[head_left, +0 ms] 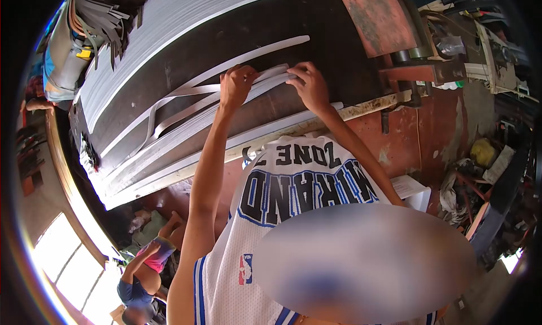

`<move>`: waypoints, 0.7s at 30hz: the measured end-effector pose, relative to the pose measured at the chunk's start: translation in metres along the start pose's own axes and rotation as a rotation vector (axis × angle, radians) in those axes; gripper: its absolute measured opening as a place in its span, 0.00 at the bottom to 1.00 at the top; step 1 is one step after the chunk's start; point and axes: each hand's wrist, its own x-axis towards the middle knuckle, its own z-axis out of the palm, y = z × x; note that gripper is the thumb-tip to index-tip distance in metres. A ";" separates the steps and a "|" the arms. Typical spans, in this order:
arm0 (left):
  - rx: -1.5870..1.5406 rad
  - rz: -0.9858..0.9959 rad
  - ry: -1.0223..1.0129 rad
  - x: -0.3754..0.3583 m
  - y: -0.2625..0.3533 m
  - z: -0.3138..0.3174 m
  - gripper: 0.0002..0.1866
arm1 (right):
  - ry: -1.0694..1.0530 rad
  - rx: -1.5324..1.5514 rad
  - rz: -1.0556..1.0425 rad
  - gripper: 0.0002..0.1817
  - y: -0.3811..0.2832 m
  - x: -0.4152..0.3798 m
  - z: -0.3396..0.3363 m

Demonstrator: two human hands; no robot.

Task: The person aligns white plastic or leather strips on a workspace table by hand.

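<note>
My left hand (236, 88) is closed on a thin pale strip (271, 72), its fingertips pinched near the strip's left part. Close by on the right, my right hand (309, 88) has its thumb and fingers pinched at the strip's right end. Under and beside the hands lies a bundle of long white strips (186, 124) on the dark tabletop (344, 71). Loose strips cross and curl to the left of my left hand. One separate white strip (248, 55) lies beyond the hands.
A wide stack of white strips (164, 43) covers the far left of the table. Dark strips (107, 14) hang at the upper left. A rusty reddish plate (375, 20) stands at the upper right. Another person (138, 285) is at the lower left. Clutter fills the right side.
</note>
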 end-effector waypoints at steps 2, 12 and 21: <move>0.013 0.032 0.019 0.002 -0.001 0.004 0.07 | 0.011 0.011 0.000 0.14 0.001 -0.001 -0.001; -0.049 -0.027 0.068 -0.002 0.006 0.024 0.07 | -0.046 0.023 0.053 0.15 0.001 0.000 -0.017; 0.051 -0.023 0.083 -0.004 0.018 0.031 0.08 | -0.035 0.040 -0.013 0.15 0.002 0.005 -0.027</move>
